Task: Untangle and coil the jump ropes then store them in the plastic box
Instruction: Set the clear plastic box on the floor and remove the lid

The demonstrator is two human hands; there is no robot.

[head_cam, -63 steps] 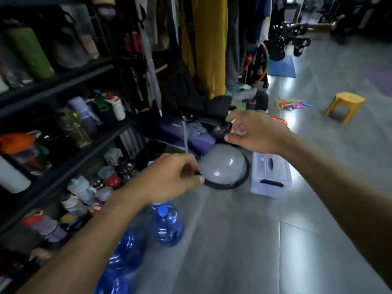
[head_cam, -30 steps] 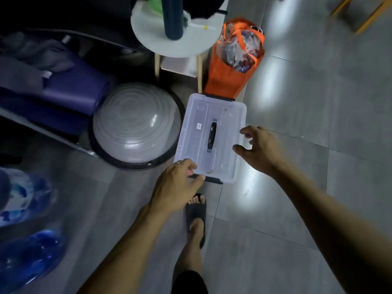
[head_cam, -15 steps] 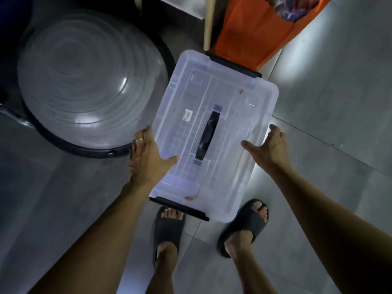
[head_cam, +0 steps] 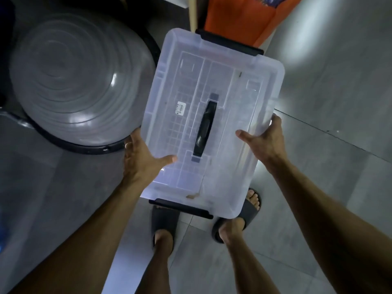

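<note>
- Box (head_cam: 214,85) of clear plastic, lid on, sits between both hands above the grey tiled floor (head_cam: 339,187); whether it touches the floor cannot be told.
- Left hand (head_cam: 140,158) grips the box's left long edge, thumb lying on the lid, fingers hidden under the side.
- Right hand (head_cam: 265,141) grips the right long edge, thumb on the lid, fingers wrapped round the side.
- Black handle (head_cam: 204,128) runs down the middle of the lid; black clips (head_cam: 231,44) close the far and near short edges.
- White sticker (head_cam: 180,108) lies on the lid left of the handle.
- Grey dome ball (head_cam: 74,81) stands on the floor just left of the box.
- Orange bag (head_cam: 239,15) stands behind the far edge.
- Feet in dark slippers (head_cam: 164,219) stand below the near edge.
- Jump ropes do not show.
</note>
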